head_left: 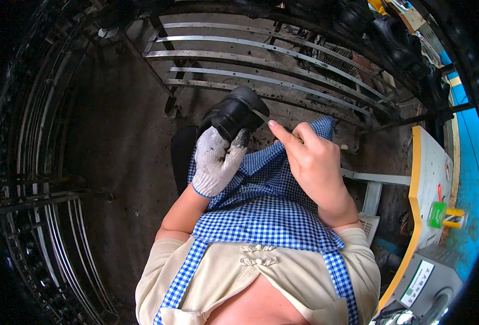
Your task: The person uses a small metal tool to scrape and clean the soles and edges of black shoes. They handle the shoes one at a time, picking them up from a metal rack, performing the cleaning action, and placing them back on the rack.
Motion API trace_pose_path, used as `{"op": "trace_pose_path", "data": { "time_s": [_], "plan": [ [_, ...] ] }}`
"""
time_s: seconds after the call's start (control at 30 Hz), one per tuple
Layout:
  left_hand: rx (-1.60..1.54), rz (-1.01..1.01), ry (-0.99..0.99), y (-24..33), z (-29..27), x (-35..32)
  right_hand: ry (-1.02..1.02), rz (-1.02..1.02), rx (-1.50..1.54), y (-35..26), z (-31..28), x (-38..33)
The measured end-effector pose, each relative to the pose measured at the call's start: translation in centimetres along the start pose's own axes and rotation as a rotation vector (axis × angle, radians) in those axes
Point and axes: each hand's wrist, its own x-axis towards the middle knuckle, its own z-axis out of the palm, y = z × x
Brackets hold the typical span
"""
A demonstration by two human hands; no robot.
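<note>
A black shoe [233, 112] is held up in front of my lap. My left hand [216, 162], in a white knit glove with blackened fingertips, is closed round its lower part. My right hand [314, 160] is bare and closed on a slim knife-like tool [260, 115]. Its thin pale tip touches or nearly touches the shoe's right edge. Most of the handle is hidden inside my fingers, so the exact kind of tool is hard to make out. Below both hands a blue-and-white checked apron [255, 216] covers my lap.
Ahead stands a low metal rack with long bars [266, 65]. More dark racks [60, 238] line the left side. At right is a yellow-edged white table [426, 173] bearing a green-and-yellow roll [445, 215], beside a grey machine box [429, 276]. Black shoes crowd the upper right.
</note>
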Motion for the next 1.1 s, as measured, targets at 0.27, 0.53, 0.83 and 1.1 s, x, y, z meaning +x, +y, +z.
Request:
{"op": "trace_pose_path", "data": {
  "time_s": [0.27, 0.53, 0.83, 1.1],
  "plan": [
    [-0.060, -0.060, -0.044, -0.8, 0.5, -0.1, 0.041, 0.018, 0.040, 0.0, 2.1, 1.5],
    [-0.229, -0.116, -0.114, -1.0, 0.6, -0.7, 0.196, 0.122, 0.404, 2.2, 4.5, 2.2],
    [0.180, 0.284, -0.425, 0.6, -2.2, 0.7, -0.338, 0.507, 1.305, 5.6, 7.1, -0.7],
    [0.796, 0.645, -0.691, 5.0, -3.2, 1.2, -0.527, 0.481, 1.986, 5.2, 11.6, -3.0]
  ]
}}
